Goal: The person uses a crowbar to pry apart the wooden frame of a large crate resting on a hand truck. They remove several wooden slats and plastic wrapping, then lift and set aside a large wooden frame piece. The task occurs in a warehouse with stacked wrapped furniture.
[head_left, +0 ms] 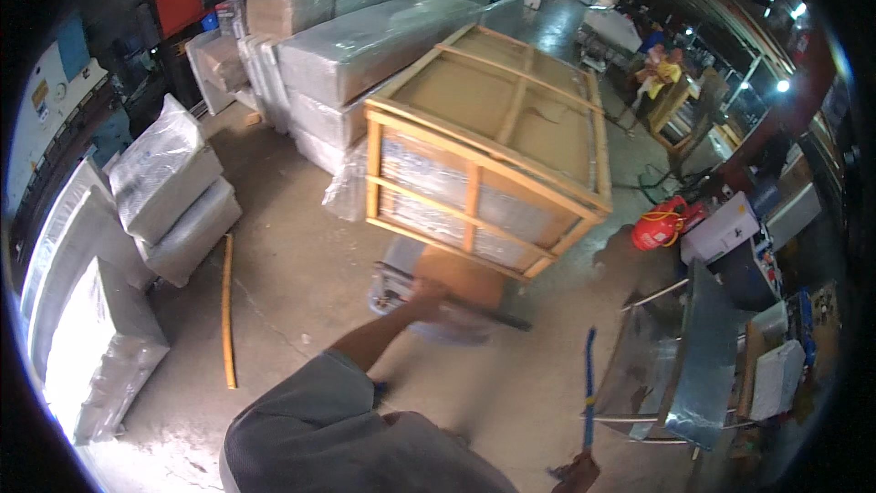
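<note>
My left hand (425,298) reaches forward, blurred, and seems closed around one end of a dark bar-like thing (493,315). Beyond it stands a large wooden crate (506,96) with a slatted frame, brown panels and silvery wrapping inside. Under the crate's near edge is a brown panel (461,276), beside a grey object (394,281) whose kind I cannot make out. Low on the right, my right hand (577,473) is closed at the lower end of a long, thin blue tool (590,393) with a yellow band. That tool points forward, away from the crate.
Plastic-wrapped packages (169,173) stack up at left, near a wooden strip (228,319) on the floor. Long wrapped boxes (356,41) sit behind the crate. At right are a red machine (659,226), a white box (721,230) and metal sheets (698,356). A person in yellow (664,73) is farther back.
</note>
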{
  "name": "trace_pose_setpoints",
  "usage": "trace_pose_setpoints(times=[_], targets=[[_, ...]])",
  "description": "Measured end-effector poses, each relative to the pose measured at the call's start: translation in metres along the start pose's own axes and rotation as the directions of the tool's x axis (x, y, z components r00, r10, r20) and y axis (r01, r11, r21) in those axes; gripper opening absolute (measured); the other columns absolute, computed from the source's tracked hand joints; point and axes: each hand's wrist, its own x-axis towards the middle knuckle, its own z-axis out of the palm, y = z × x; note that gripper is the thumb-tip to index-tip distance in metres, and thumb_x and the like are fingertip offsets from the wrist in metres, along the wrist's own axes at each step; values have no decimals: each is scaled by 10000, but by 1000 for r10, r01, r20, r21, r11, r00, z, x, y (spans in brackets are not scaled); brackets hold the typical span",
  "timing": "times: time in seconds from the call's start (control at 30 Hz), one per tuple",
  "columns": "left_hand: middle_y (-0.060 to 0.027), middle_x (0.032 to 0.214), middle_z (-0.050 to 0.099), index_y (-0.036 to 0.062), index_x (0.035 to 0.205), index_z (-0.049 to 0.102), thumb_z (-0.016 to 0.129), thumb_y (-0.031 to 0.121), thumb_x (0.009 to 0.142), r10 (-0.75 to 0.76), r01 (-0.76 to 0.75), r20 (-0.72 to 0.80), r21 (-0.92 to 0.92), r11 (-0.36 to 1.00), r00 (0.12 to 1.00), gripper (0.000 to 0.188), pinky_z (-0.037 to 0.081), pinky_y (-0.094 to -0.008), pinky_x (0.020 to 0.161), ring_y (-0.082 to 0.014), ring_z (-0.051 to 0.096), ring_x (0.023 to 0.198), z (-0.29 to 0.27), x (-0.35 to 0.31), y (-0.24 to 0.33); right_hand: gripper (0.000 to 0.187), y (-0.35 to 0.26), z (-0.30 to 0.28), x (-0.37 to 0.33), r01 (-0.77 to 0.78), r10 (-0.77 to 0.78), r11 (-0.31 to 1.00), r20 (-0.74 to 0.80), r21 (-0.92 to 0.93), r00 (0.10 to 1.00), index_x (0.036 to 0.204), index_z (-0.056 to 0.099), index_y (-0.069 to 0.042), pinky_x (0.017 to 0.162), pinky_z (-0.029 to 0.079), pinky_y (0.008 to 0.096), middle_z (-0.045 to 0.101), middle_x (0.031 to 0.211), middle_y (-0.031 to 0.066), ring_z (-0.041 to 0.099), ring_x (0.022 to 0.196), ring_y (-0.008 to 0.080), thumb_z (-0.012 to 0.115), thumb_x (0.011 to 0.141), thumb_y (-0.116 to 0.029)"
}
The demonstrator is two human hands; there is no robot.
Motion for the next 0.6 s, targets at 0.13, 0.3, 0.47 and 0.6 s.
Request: trace_pose_setpoints(times=[0.13, 0.3, 0.47, 0.6], targets=[[-163, 1151, 662, 109, 1222, 668, 700, 422, 848, 143, -240, -201, -635, 735, 969, 489, 423, -477, 1011, -368, 576, 1128, -60, -78, -22, 440, -72, 141, -43, 109, -104, 992, -70, 70, 992, 672, 430, -139, 376, 328, 319, 306, 542, -31, 334, 395, 115, 643, 986, -362], [-110, 1147, 685, 103, 1178, 693, 668, 348, 855, 149, 114, 406, -554, 825, 902, 406, 465, -474, 975, -330, 607, 1119, -105, -175, -172, 424, -178, 302, -123, 125, -170, 930, 104, 345, 980, 696, 464, -131, 389, 327, 295, 341, 564, -38, 328, 410, 78, 680, 967, -375], [-130, 1042, 732, 94, 1069, 725, 659, 338, 901, -416, 574, 397, -603, 554, 818, 303, 542, -422, 872, -321, 695, 981, -117, -227, -406, 407, -237, 486, -151, 87, -181, 883, 163, 460, 970, 703, 479, -126, 404, 331, 284, 359, 563, -42, 338, 417, 71, 671, 976, -359], [-163, 1062, 735, 77, 1110, 721, 661, 342, 884, -594, 643, 247, -285, 711, 766, 353, 540, -422, 912, -353, 695, 1017, -177, -269, -578, 391, -275, 629, -168, 46, -216, 858, 278, 512, 936, 703, 486, -114, 414, 331, 285, 371, 548, -40, 346, 420, 77, 644, 995, -321]])
